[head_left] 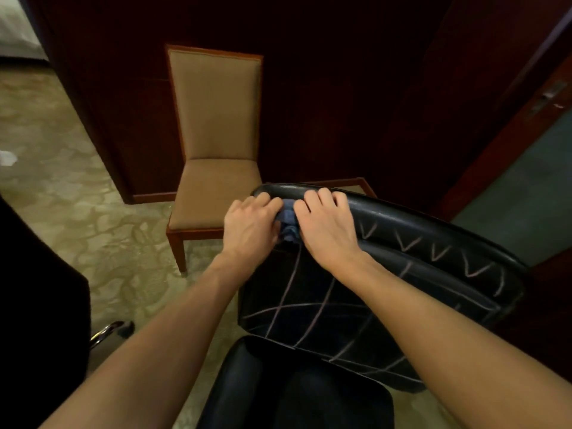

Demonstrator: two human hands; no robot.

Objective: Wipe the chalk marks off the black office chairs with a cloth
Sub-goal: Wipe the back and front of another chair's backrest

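Both hands sat side by side at the top left of the black chair's (pixel 356 305) backrest, with a blue cloth (pixel 289 222) bunched between them. The left hand (pixel 252 226) had its fingers curled over the cloth's left side, gripping it against the top edge. The right hand (pixel 325 226) lay on the cloth's right side, fingers bent over the backrest rim, pinning the cloth beneath; only a small part of the cloth showed between the 2 hands.

Chalk marks (pixel 309 308) crossed the backrest below the hands as curved, intersecting lines, and a row of V-shaped marks ran along the upper band to the right. The seat (pixel 278 391) showed at the lower edge, partly cut off.

At far left a dark shape (pixel 43 289) was cut by the frame and could not be identified; a chrome piece (pixel 103 332) showed beside it. Open patterned floor (pixel 77 212) lay left of the black chair. A tan chair (pixel 213 144) stood just beyond the backrest's left corner, against dark wood panelling (pixel 340 88). Behind the backrest top a low wooden-framed piece (pixel 356 185) was mostly hidden. At right a door (pixel 526 181) stood close to the backrest's edge.
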